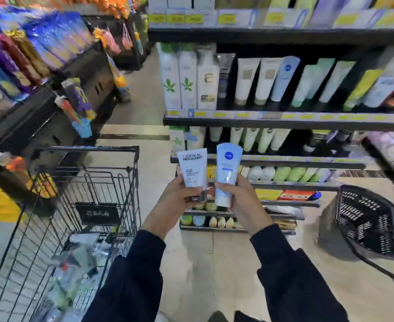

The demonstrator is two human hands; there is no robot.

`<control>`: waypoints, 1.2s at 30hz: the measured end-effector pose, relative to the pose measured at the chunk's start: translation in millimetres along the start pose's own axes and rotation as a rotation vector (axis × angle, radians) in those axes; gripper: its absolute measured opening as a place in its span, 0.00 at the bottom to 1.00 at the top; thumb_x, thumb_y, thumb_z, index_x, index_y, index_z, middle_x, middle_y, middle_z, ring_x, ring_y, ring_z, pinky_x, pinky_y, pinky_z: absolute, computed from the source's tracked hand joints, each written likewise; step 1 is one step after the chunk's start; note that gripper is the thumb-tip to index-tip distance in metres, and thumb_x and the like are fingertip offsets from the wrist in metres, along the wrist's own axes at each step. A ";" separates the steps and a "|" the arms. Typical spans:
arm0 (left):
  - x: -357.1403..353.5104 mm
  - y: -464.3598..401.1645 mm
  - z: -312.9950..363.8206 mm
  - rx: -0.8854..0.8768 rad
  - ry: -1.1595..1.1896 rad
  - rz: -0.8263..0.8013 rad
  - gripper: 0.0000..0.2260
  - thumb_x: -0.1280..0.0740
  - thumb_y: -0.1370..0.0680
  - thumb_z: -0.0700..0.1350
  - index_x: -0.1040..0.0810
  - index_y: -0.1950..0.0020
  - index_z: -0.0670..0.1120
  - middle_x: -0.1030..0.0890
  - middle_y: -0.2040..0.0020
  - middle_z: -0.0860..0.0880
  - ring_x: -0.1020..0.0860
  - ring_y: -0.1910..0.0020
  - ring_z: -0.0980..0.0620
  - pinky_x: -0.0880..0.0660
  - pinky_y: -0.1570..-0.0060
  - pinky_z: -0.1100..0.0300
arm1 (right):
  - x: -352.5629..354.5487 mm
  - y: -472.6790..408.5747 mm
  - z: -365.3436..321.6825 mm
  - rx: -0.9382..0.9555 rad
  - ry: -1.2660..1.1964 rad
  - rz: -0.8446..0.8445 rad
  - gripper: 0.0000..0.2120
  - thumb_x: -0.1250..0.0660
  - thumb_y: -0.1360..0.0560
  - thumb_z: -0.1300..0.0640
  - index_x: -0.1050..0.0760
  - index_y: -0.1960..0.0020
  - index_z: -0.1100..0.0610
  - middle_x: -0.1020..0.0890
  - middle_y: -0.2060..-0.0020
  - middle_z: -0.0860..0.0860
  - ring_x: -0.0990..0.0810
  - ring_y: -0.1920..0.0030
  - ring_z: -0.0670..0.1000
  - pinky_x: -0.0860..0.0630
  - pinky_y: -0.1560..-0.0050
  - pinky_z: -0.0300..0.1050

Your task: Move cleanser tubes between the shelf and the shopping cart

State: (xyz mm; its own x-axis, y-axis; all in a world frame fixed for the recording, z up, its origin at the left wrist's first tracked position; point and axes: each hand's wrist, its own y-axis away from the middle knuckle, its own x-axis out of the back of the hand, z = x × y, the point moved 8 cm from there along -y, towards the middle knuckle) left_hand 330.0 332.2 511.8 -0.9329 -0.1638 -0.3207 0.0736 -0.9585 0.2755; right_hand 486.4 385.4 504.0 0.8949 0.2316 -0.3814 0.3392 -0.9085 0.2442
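Note:
My left hand [176,201] grips a white cleanser tube [193,169] with a dark cap, held upright with its printed label facing me. Beside it, my right hand [240,198] grips a light blue tube [227,168] with a round blue logo, cap down. The two tubes stand side by side in front of the shelf [284,122], which carries rows of other tubes and bottles. The black wire shopping cart [112,182] stands to my lower left, with several blurred items lying in its bottom.
A black plastic hand basket [368,219] sits on the floor at the right. A dark rack of colourful packets [40,94] lines the left side behind the cart. An aisle of pale floor [142,94] runs between rack and shelf.

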 end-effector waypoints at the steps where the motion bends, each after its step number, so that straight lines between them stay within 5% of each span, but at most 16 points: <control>1: -17.7 -3.3 -2.8 -0.004 -0.015 -0.023 0.26 0.28 0.27 0.38 0.25 0.29 0.42 0.18 0.36 0.37 0.20 0.38 0.30 0.26 0.34 0.33 | 14.7 4.8 -8.0 0.012 -0.004 0.005 0.19 0.29 0.23 0.69 0.23 0.34 0.58 0.14 0.51 0.52 0.15 0.53 0.50 0.20 0.54 0.47; 9: -131.7 -16.6 -25.1 0.006 -0.044 -0.084 0.26 0.28 0.29 0.36 0.25 0.30 0.39 0.16 0.39 0.38 0.17 0.41 0.36 0.20 0.42 0.42 | 120.0 42.3 -57.4 0.079 0.011 0.064 0.21 0.28 0.24 0.67 0.24 0.33 0.57 0.13 0.49 0.52 0.15 0.50 0.53 0.19 0.51 0.50; 15: -183.4 -27.3 -42.2 0.023 -0.041 -0.122 0.22 0.29 0.24 0.32 0.25 0.30 0.40 0.17 0.38 0.38 0.19 0.38 0.37 0.24 0.36 0.37 | 178.8 55.7 -76.7 0.106 0.005 0.113 0.21 0.28 0.24 0.67 0.23 0.32 0.56 0.14 0.45 0.53 0.16 0.47 0.52 0.20 0.49 0.49; 22: -226.6 -50.4 -45.3 0.028 -0.047 -0.175 0.21 0.30 0.23 0.33 0.25 0.30 0.41 0.17 0.38 0.39 0.18 0.38 0.37 0.22 0.40 0.42 | 219.1 45.2 -97.1 0.125 -0.023 0.144 0.21 0.28 0.24 0.68 0.23 0.34 0.56 0.13 0.49 0.51 0.15 0.49 0.50 0.20 0.50 0.47; 29: -274.4 -105.4 -43.8 0.027 -0.032 -0.228 0.26 0.28 0.27 0.36 0.26 0.29 0.42 0.17 0.37 0.39 0.19 0.37 0.36 0.25 0.34 0.37 | 270.6 13.5 -130.5 0.162 -0.012 0.206 0.20 0.27 0.24 0.66 0.23 0.34 0.56 0.14 0.51 0.53 0.17 0.48 0.59 0.21 0.44 0.58; 36: -331.5 -166.2 -36.1 0.022 -0.046 -0.303 0.25 0.28 0.25 0.35 0.27 0.28 0.43 0.16 0.38 0.40 0.18 0.38 0.37 0.26 0.33 0.37 | 323.9 -17.7 -182.1 0.185 0.002 0.272 0.19 0.30 0.23 0.70 0.24 0.33 0.60 0.15 0.53 0.53 0.16 0.56 0.52 0.19 0.55 0.49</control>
State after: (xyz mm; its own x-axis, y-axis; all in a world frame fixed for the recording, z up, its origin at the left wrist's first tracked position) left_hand 639.8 537.4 539.6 -0.9263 0.1400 -0.3499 -0.2175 -0.9568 0.1930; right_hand 823.1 539.9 538.5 0.9462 -0.0274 -0.3223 0.0296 -0.9849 0.1708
